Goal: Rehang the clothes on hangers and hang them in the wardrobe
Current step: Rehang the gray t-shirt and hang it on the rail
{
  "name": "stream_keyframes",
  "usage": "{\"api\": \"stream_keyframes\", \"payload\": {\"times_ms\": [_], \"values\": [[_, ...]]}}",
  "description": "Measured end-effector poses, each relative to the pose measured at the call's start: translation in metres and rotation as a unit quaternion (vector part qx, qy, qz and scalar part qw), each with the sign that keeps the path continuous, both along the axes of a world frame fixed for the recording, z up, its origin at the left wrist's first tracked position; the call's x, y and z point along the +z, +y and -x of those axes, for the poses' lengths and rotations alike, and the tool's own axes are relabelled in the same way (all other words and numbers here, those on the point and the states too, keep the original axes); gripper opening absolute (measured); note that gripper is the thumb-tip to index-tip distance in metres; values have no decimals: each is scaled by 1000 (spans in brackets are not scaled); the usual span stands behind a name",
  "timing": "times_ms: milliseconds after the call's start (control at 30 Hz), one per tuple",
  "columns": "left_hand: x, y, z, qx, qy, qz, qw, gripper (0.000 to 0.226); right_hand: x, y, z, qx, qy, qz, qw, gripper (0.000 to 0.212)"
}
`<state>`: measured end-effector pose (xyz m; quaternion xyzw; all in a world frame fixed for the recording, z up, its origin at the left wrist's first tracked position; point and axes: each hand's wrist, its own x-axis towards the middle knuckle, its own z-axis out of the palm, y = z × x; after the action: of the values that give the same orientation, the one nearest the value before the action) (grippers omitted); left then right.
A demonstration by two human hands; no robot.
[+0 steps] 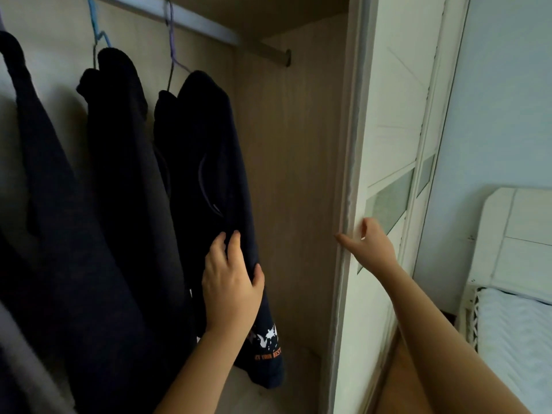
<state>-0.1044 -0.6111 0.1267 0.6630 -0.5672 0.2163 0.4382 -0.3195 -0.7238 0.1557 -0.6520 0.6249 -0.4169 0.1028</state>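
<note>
Grip of the left hand (231, 282) lies spread flat against the dark printed top (209, 162), which hangs on a purple hanger (172, 46) from the wardrobe rail (209, 27); right hand (369, 243) curls round the sliding door (388, 130) edge. Sliding it shut now could trap the hem or the left fingers, I judge

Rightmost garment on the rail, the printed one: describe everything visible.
The garment is dark navy, soft-looking knit, draped over a purple hanger hooked on the rail. It hangs last in the row, clear of the wardrobe side wall. White splash graphic and orange lettering sit near its lower end. The left hand rests on it.
</note>
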Motion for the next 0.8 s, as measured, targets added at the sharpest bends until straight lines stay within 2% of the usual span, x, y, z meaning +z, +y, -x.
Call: {"api": "stream_keyframes", "payload": {"times_ms": [400, 800], "values": [[-20, 47, -6, -90, 70, -21, 993, 53, -4, 46, -24, 16, 26, 23, 999, 57], [-20, 178, -15, -152, 58, 53, 985, 33, -5, 161, -85, 59, 27, 38, 997, 61]]}}
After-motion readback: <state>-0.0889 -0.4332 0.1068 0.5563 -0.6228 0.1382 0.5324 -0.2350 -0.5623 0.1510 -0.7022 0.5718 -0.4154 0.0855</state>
